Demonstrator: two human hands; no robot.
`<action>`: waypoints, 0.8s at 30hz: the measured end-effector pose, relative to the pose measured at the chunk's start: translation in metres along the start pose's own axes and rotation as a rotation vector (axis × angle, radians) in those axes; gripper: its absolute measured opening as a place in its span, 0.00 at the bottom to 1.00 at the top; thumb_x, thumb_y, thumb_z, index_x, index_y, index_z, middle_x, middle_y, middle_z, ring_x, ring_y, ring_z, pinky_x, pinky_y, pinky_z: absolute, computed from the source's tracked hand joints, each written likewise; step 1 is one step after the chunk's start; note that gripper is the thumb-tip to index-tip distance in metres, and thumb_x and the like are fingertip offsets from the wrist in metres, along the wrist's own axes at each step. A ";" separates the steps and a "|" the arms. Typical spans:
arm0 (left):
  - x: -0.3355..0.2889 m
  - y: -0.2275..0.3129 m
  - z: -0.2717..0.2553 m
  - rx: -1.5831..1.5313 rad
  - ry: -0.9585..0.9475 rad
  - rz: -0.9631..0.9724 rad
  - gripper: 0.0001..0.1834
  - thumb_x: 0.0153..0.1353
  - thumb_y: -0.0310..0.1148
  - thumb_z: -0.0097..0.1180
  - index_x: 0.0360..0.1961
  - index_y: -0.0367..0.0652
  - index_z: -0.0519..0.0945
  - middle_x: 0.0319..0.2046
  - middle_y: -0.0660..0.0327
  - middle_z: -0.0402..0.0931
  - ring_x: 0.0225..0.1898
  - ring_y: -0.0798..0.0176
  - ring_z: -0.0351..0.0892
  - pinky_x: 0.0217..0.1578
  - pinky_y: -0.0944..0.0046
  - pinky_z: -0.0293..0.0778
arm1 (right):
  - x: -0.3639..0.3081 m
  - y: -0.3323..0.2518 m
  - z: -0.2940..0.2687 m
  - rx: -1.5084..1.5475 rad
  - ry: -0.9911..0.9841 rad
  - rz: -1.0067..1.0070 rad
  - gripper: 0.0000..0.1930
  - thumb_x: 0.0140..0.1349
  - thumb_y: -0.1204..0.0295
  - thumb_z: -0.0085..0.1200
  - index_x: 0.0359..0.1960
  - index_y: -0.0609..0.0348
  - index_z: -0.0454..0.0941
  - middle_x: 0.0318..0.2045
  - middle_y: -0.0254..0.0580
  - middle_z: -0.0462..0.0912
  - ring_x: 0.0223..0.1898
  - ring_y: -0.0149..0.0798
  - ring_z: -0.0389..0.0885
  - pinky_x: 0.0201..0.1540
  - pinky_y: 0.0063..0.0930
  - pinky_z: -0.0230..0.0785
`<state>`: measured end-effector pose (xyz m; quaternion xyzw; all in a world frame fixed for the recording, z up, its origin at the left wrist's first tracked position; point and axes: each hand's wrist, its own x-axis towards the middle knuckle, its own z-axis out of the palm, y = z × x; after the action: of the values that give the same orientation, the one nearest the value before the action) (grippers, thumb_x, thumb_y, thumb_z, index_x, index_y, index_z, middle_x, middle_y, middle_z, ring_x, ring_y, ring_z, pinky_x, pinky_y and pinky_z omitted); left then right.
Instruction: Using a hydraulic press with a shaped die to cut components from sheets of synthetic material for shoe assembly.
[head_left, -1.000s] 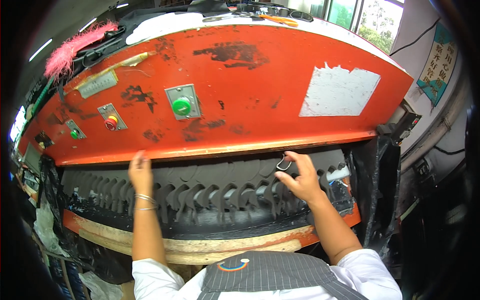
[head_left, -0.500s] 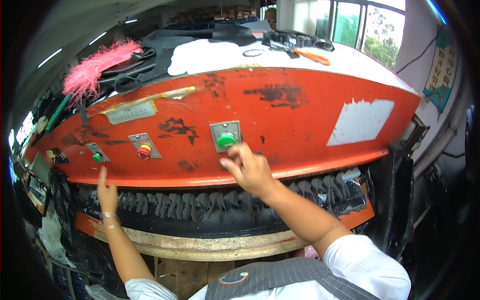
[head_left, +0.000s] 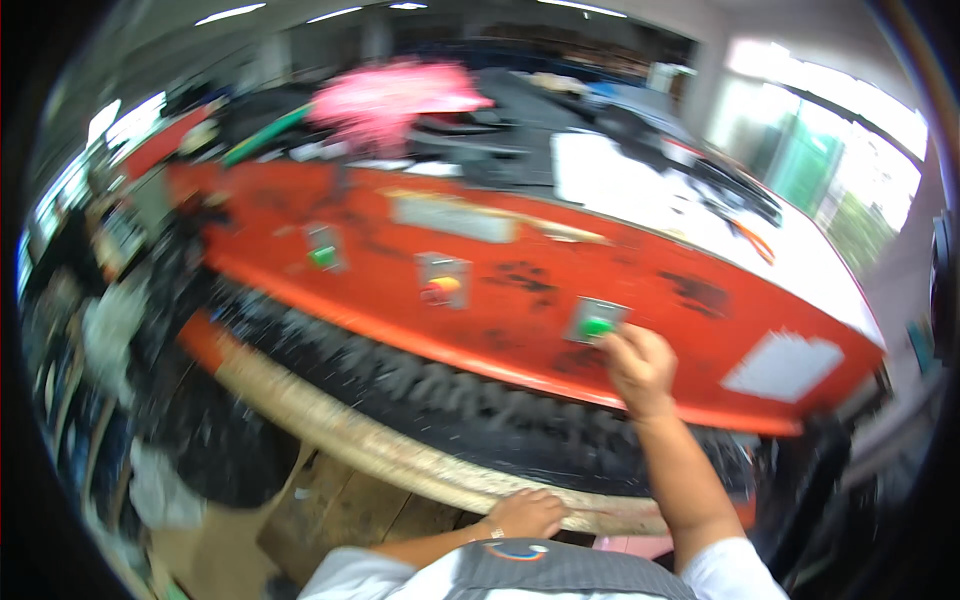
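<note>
Wears a white shirt point(head_left: 728, 574) with short sleeves point(head_left: 352, 574), leaving forearms point(head_left: 682, 475) bare. Over it, wears a dark grey apron point(head_left: 595, 572) with faint, fine pale stripes. Bears a rainbow mark point(head_left: 514, 555) on the bib, curved, multicoloured, with a whitish blob at its right end. Has right hand point(head_left: 642, 368) and left hand point(head_left: 528, 514) bare. Shows a thin pale bracelet point(head_left: 497, 533) at the left wrist, blurred, too small to detail.

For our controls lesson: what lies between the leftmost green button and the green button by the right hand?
The head view shows a red-and-yellow push button, then dark scuffs.
</note>
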<state>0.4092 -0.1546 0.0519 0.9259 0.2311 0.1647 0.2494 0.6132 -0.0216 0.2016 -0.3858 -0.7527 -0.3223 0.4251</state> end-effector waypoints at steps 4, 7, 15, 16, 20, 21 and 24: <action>-0.018 0.016 0.027 0.055 0.108 0.033 0.13 0.55 0.37 0.54 0.41 0.48 0.79 0.35 0.62 0.76 0.42 0.60 0.76 0.43 0.59 0.72 | 0.008 -0.027 -0.031 -0.114 -0.105 -0.100 0.04 0.53 0.76 0.59 0.29 0.56 0.76 0.29 0.39 0.76 0.31 0.42 0.75 0.35 0.38 0.61; -0.016 0.043 0.042 0.136 0.258 0.021 0.08 0.54 0.38 0.54 0.30 0.46 0.77 0.29 0.62 0.74 0.37 0.60 0.76 0.39 0.59 0.71 | 0.006 -0.032 -0.054 -0.116 -0.165 -0.092 0.06 0.53 0.76 0.59 0.29 0.58 0.74 0.30 0.40 0.75 0.33 0.43 0.74 0.36 0.38 0.61; -0.021 0.049 0.055 0.276 0.210 -0.242 0.15 0.58 0.44 0.50 0.26 0.46 0.81 0.28 0.58 0.79 0.35 0.56 0.78 0.39 0.54 0.72 | -0.074 -0.093 -0.038 -0.138 -0.588 -0.030 0.05 0.47 0.73 0.55 0.28 0.51 0.79 0.28 0.41 0.79 0.33 0.44 0.77 0.35 0.41 0.63; -0.023 0.040 0.056 0.288 0.268 -0.243 0.15 0.59 0.44 0.49 0.26 0.47 0.81 0.28 0.58 0.79 0.35 0.55 0.79 0.39 0.53 0.72 | -0.083 -0.110 -0.033 0.081 -0.854 0.131 0.04 0.49 0.72 0.55 0.26 0.53 0.81 0.29 0.45 0.81 0.33 0.47 0.80 0.35 0.42 0.66; -0.034 0.042 0.065 0.341 0.437 -0.290 0.14 0.60 0.43 0.48 0.27 0.48 0.81 0.29 0.60 0.78 0.36 0.56 0.77 0.41 0.54 0.70 | -0.182 -0.135 -0.056 0.215 -1.123 0.371 0.19 0.63 0.53 0.49 0.30 0.55 0.82 0.31 0.49 0.82 0.36 0.52 0.81 0.41 0.46 0.69; -0.036 0.041 0.066 0.376 0.417 -0.312 0.13 0.60 0.43 0.49 0.27 0.48 0.80 0.29 0.61 0.78 0.35 0.56 0.77 0.41 0.54 0.69 | -0.197 -0.137 -0.072 0.224 -1.102 0.436 0.22 0.63 0.50 0.46 0.31 0.57 0.81 0.33 0.52 0.82 0.39 0.53 0.80 0.42 0.46 0.68; -0.031 0.038 0.078 0.435 0.446 -0.297 0.11 0.59 0.40 0.50 0.26 0.49 0.79 0.27 0.62 0.76 0.34 0.56 0.76 0.40 0.53 0.68 | -0.238 -0.141 -0.120 0.254 -1.033 0.637 0.27 0.60 0.44 0.50 0.36 0.61 0.80 0.38 0.53 0.80 0.44 0.53 0.77 0.47 0.44 0.67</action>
<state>0.4290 -0.2296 0.0027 0.8549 0.4418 0.2717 0.0105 0.6211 -0.2623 0.0193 -0.6442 -0.7415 0.1407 0.1239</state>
